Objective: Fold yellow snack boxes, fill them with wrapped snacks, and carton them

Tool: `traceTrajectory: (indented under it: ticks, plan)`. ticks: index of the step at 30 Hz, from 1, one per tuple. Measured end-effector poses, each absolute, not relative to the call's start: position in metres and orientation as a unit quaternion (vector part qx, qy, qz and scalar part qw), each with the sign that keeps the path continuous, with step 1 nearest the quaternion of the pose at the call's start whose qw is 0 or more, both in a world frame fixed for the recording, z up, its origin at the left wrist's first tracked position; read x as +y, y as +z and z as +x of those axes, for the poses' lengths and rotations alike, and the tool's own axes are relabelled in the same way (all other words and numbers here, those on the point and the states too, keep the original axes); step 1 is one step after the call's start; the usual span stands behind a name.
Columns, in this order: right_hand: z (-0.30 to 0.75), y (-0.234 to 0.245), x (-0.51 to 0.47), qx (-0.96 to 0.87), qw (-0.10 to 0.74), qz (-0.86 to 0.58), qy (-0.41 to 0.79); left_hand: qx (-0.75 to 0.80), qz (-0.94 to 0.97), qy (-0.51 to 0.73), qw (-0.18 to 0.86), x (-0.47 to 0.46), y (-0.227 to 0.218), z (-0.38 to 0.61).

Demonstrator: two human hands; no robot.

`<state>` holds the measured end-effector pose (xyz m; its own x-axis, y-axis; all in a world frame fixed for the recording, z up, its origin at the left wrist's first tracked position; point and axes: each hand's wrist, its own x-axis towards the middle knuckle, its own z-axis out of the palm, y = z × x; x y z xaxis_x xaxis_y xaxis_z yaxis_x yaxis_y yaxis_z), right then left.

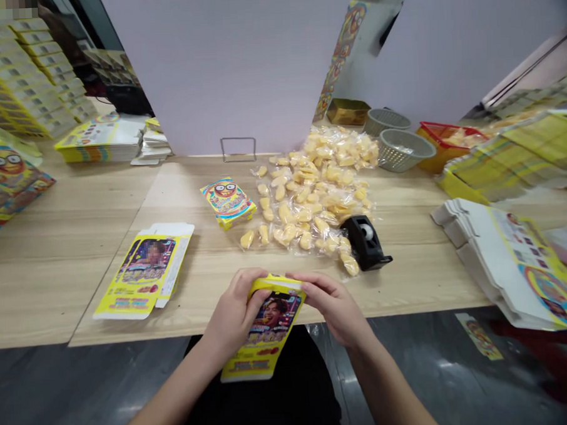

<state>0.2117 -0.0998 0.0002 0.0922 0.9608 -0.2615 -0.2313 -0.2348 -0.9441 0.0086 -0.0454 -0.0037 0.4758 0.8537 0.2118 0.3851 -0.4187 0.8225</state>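
1. My left hand (pixel 232 314) grips the yellow carton (pixel 259 348) by its left edge.
2. My right hand (pixel 335 309) pinches its top right corner.
3. The carton slants over my lap (pixel 301 396), near the table (pixel 418 275).

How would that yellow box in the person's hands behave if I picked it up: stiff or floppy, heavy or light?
The yellow box would probably feel stiff, since its front looks flat, not sagging. It is likely light: the left hand and right hand hold it only near its upper end. Its thin-looking edges could dent if squeezed.
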Motion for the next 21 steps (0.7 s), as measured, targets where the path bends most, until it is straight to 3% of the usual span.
traceTrajectory:
  ticks: [6, 12, 14, 17, 19, 21]
  plan:
    - [0.210, 0.002, -0.104, -0.548, 0.483, -0.558, 0.394, 0.439, 0.747, 0.335, 0.370, -0.048, -0.009, 0.011]
    - [0.217, -0.003, -0.119, -0.591, 0.449, -0.530, 0.411, 0.433, 0.727, 0.376, 0.378, -0.048, 0.000, 0.019]
    - [0.234, -0.016, -0.117, -0.529, 0.504, -0.573, 0.371, 0.425, 0.717, 0.439, 0.336, -0.045, 0.004, 0.023]
    - [0.292, -0.035, -0.106, -0.295, 0.585, -0.726, 0.209, 0.382, 0.720, 0.515, 0.265, -0.035, 0.005, 0.023]
    - [0.340, -0.041, -0.097, -0.181, 0.556, -0.794, 0.165, 0.344, 0.761, 0.505, 0.219, -0.028, 0.001, 0.020]
    - [0.383, -0.044, -0.089, -0.151, 0.529, -0.811, 0.197, 0.329, 0.803, 0.466, 0.174, -0.021, -0.003, 0.013]
